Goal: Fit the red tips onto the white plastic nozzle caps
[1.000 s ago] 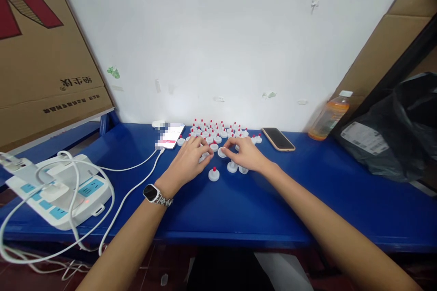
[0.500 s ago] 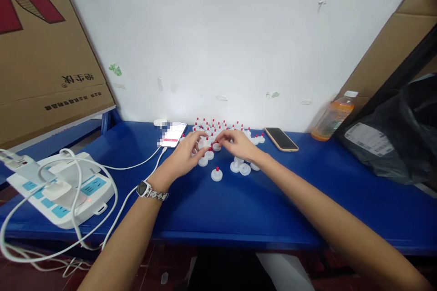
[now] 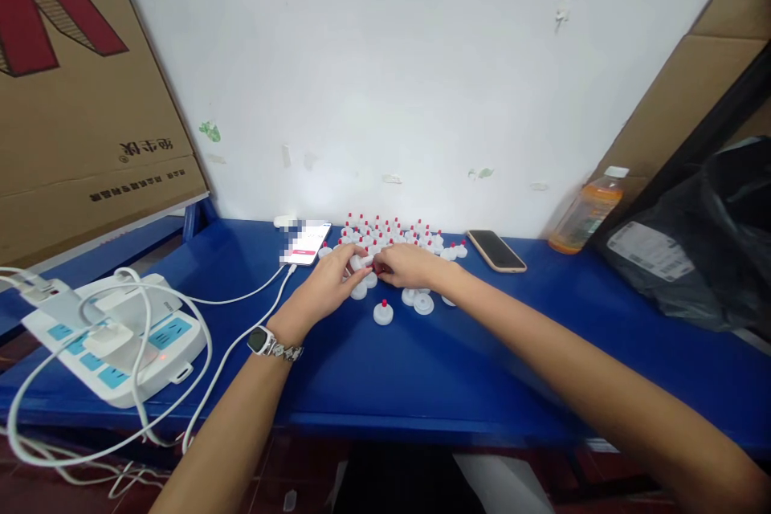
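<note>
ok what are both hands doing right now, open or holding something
Left hand: closed on a white piece.
Right hand: curled beside it; whether it holds anything cannot be told.

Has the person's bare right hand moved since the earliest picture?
Yes; the right hand has moved leftward, farther from the flat, rectangular, black-screened phone with tan edges.

Even, fairly bright light, source unclear. Wall (image 3: 422, 80) beyond fingers (image 3: 389, 263) palest; floor (image 3: 313, 466) well below them dim. Red-tipped white pieces (image 3: 397, 232) around fingers soft, detail smeared. Phone (image 3: 312, 241) left of fingers: bright screen, pixelated patch. Wide-angle stretch far either side.
</note>
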`<state>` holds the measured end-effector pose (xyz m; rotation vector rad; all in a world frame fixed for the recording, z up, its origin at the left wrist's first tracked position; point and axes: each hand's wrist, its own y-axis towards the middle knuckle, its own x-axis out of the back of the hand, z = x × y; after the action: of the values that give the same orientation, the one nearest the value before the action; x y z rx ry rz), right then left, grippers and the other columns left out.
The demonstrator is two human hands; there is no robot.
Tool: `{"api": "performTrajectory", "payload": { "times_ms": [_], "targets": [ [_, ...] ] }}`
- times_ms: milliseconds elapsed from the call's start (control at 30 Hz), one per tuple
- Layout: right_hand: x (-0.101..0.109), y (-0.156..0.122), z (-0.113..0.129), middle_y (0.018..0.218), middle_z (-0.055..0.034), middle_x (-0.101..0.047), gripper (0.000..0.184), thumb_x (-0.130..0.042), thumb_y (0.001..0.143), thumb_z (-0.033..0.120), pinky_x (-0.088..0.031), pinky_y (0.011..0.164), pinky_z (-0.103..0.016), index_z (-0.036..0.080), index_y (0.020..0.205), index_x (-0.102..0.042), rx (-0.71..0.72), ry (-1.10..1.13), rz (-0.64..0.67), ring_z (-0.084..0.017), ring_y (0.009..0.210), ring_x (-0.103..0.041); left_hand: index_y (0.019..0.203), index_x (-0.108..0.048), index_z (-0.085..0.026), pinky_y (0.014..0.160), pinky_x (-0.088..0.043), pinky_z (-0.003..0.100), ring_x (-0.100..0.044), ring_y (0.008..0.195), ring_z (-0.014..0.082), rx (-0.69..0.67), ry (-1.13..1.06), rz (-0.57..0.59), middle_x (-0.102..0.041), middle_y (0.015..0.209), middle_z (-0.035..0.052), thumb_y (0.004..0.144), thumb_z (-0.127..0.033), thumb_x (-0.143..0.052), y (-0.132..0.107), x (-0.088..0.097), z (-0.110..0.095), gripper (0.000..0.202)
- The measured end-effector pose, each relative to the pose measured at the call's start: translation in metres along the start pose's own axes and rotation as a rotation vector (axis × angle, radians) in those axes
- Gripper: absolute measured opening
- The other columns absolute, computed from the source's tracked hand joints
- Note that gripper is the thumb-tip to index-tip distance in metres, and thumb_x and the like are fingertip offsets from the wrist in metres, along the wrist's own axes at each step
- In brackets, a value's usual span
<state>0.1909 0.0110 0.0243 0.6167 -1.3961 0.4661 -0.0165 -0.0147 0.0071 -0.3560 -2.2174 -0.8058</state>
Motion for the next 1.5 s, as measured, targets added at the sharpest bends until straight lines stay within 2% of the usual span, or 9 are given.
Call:
{"api": "performTrajectory", "payload": {
  "times_ms": [100, 200, 433, 600, 667, 767, 967, 1233, 1500],
  "targets": [
    [0.003, -0.009, -0.001, 0.074, -0.0044, -0.069, 0.002, -0.063, 0.078, 0.020, -0.036, 0.059, -0.028, 0.019, 0.078, -0.064, -0.075, 0.173, -0.066, -0.017, 0.065, -0.059, 0.120, -0.052, -0.021, 0.088, -0.050, 0.039, -0.061, 0.096, 0.0215, -0.054, 0.050, -0.022, -0.060, 0.114, 0.0089, 0.101, -0.043, -0.040, -0.001, -0.004, -0.002, 0.032],
    [0.005, -0.023, 0.000, 0.067, -0.0005, -0.064, 0.005, -0.058, 0.078, 0.020, -0.038, 0.059, -0.026, 0.019, 0.073, -0.060, -0.132, 0.418, -0.185, -0.013, 0.060, -0.054, 0.121, -0.050, -0.021, 0.092, -0.048, 0.041, -0.059, 0.104, 0.0231, -0.072, 0.054, -0.019, -0.058, 0.117, 0.0100, 0.102, -0.042, -0.034, -0.002, -0.007, -0.010, 0.033],
    [-0.004, -0.042, 0.001, 0.061, 0.0035, -0.056, 0.010, -0.058, 0.072, 0.019, -0.039, 0.056, -0.024, 0.020, 0.066, -0.051, -0.198, 0.793, -0.374, -0.011, 0.057, -0.050, 0.114, -0.051, -0.020, 0.091, -0.047, 0.040, -0.059, 0.104, 0.0234, -0.081, 0.081, 0.032, -0.058, 0.114, 0.0099, 0.103, -0.043, -0.032, 0.000, -0.011, -0.019, 0.031],
    [-0.010, -0.043, 0.003, 0.063, 0.0034, -0.066, 0.025, -0.068, 0.078, 0.035, -0.047, 0.058, -0.027, 0.022, 0.087, -0.049, -0.200, 1.196, -0.426, -0.013, 0.055, -0.059, 0.112, -0.051, -0.021, 0.085, -0.047, 0.038, -0.060, 0.096, 0.0217, -0.071, 0.074, 0.041, -0.059, 0.108, 0.0080, 0.103, -0.044, -0.033, -0.001, -0.013, -0.019, 0.031],
    [-0.009, -0.043, 0.006, 0.065, 0.0012, -0.068, 0.032, -0.071, 0.077, 0.045, -0.048, 0.059, -0.028, 0.021, 0.087, -0.052, -0.210, 1.290, -0.458, -0.013, 0.054, -0.060, 0.112, -0.050, -0.021, 0.083, -0.047, 0.037, -0.060, 0.094, 0.0214, -0.059, 0.069, 0.042, -0.059, 0.107, 0.0074, 0.103, -0.046, -0.033, -0.001, -0.013, -0.022, 0.032],
    [-0.008, -0.041, 0.012, 0.063, -0.0003, -0.066, 0.040, -0.074, 0.073, 0.054, -0.044, 0.055, -0.026, 0.018, 0.079, -0.058, -0.252, 1.348, -0.515, -0.011, 0.051, -0.055, 0.108, -0.050, -0.021, 0.081, -0.046, 0.037, -0.060, 0.091, 0.0217, -0.043, 0.079, 0.045, -0.061, 0.100, 0.0058, 0.103, -0.048, -0.031, -0.002, -0.012, -0.028, 0.034],
    [-0.011, -0.035, 0.023, 0.060, 0.0034, -0.058, 0.040, -0.081, 0.066, 0.052, -0.036, 0.052, -0.025, 0.018, 0.074, -0.062, -0.269, 1.397, -0.642, -0.009, 0.053, -0.047, 0.102, -0.050, -0.021, 0.081, -0.046, 0.037, -0.059, 0.091, 0.0222, -0.051, 0.113, 0.074, -0.060, 0.096, 0.0061, 0.103, -0.048, -0.029, -0.001, -0.012, -0.032, 0.035],
    [-0.012, -0.034, 0.023, 0.067, -0.0029, -0.069, 0.039, -0.081, 0.066, 0.051, -0.042, 0.053, -0.026, 0.017, 0.076, -0.063, -0.305, 1.476, -0.675, -0.013, 0.056, -0.059, 0.104, -0.050, -0.019, 0.079, -0.046, 0.037, -0.058, 0.088, 0.0215, -0.107, 0.168, 0.058, -0.059, 0.096, 0.0064, 0.104, -0.045, -0.031, -0.003, -0.014, -0.035, 0.032],
    [-0.015, -0.033, 0.033, 0.057, 0.0030, -0.059, 0.040, -0.080, 0.068, 0.050, -0.040, 0.053, -0.026, 0.019, 0.068, -0.055, -0.292, 1.395, -0.741, -0.010, 0.052, -0.050, 0.103, -0.048, -0.018, 0.076, -0.046, 0.036, -0.057, 0.084, 0.0205, -0.153, 0.231, 0.016, -0.057, 0.094, 0.0063, 0.104, -0.040, -0.030, -0.004, -0.017, -0.034, 0.028]
  ]
}}
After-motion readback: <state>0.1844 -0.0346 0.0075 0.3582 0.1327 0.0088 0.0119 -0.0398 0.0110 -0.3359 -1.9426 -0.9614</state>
